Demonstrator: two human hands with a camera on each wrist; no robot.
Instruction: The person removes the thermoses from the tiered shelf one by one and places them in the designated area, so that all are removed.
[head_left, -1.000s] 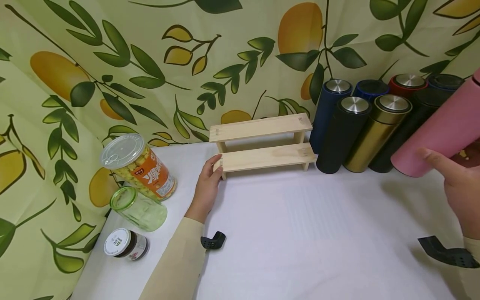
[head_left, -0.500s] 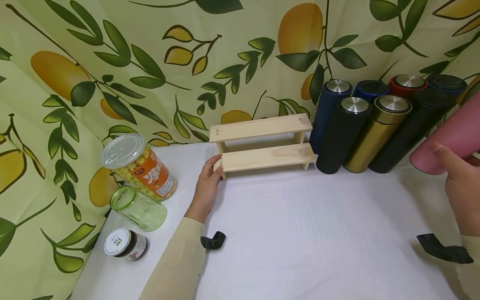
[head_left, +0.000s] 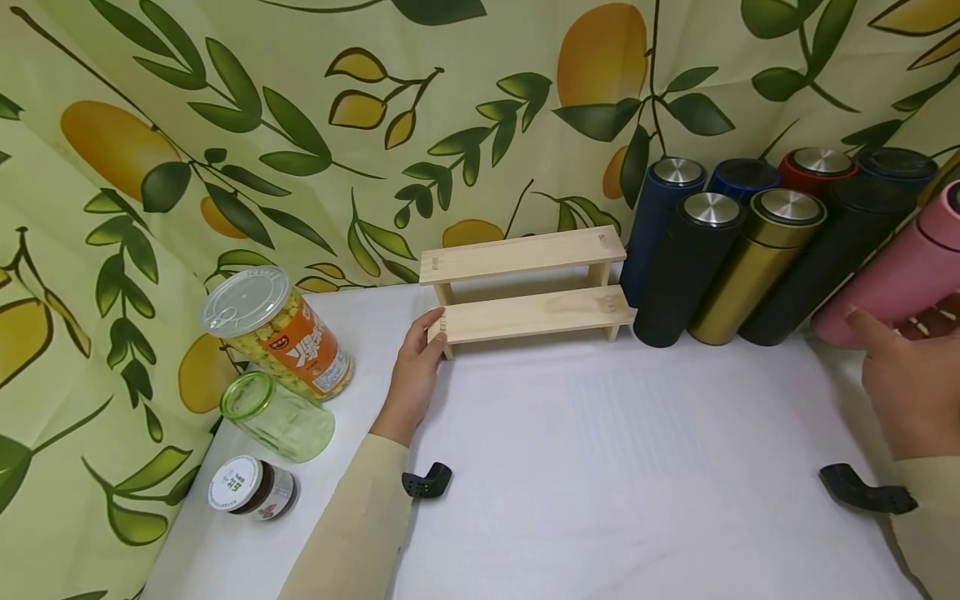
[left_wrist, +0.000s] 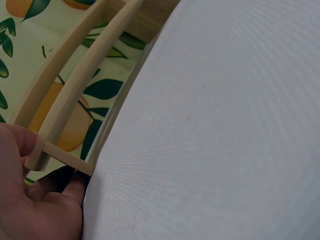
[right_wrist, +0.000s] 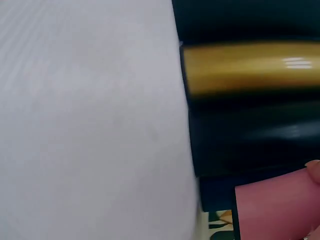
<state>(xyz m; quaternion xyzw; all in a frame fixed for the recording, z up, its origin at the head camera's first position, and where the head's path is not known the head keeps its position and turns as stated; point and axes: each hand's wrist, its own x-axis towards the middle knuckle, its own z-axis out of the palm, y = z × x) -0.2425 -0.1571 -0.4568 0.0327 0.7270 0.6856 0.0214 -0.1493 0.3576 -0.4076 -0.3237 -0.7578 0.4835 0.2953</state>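
Observation:
My left hand (head_left: pixel 416 375) pinches the left end of a two-step wooden shelf (head_left: pixel 525 317) at its lower board. The left wrist view shows the thumb and fingers around that board's end (left_wrist: pixel 42 150). At the far right, my right hand (head_left: pixel 911 383) grips a pink thermos bottle (head_left: pixel 892 275) low on its body. It leans beside a black thermos bottle (head_left: pixel 825 267), partly cut off by the frame edge. In the right wrist view the pink bottle's base (right_wrist: pixel 270 205) shows below the dark ones; I cannot tell whether it touches the table.
Right of the shelf stand several more thermos bottles: gold (head_left: pixel 750 275), black (head_left: pixel 686 275), dark blue (head_left: pixel 652 225) and a red-topped one (head_left: pixel 817 167). On the left are a popcorn tub (head_left: pixel 285 333), a green glass jar (head_left: pixel 281 421) and a small jam jar (head_left: pixel 255 487). A patterned cloth (head_left: pixel 480 108) hangs behind.
The pink thermos bottle has moved right, then come down beside the black bottle, with my right hand still gripping it. My left hand and the shelf have stayed put.

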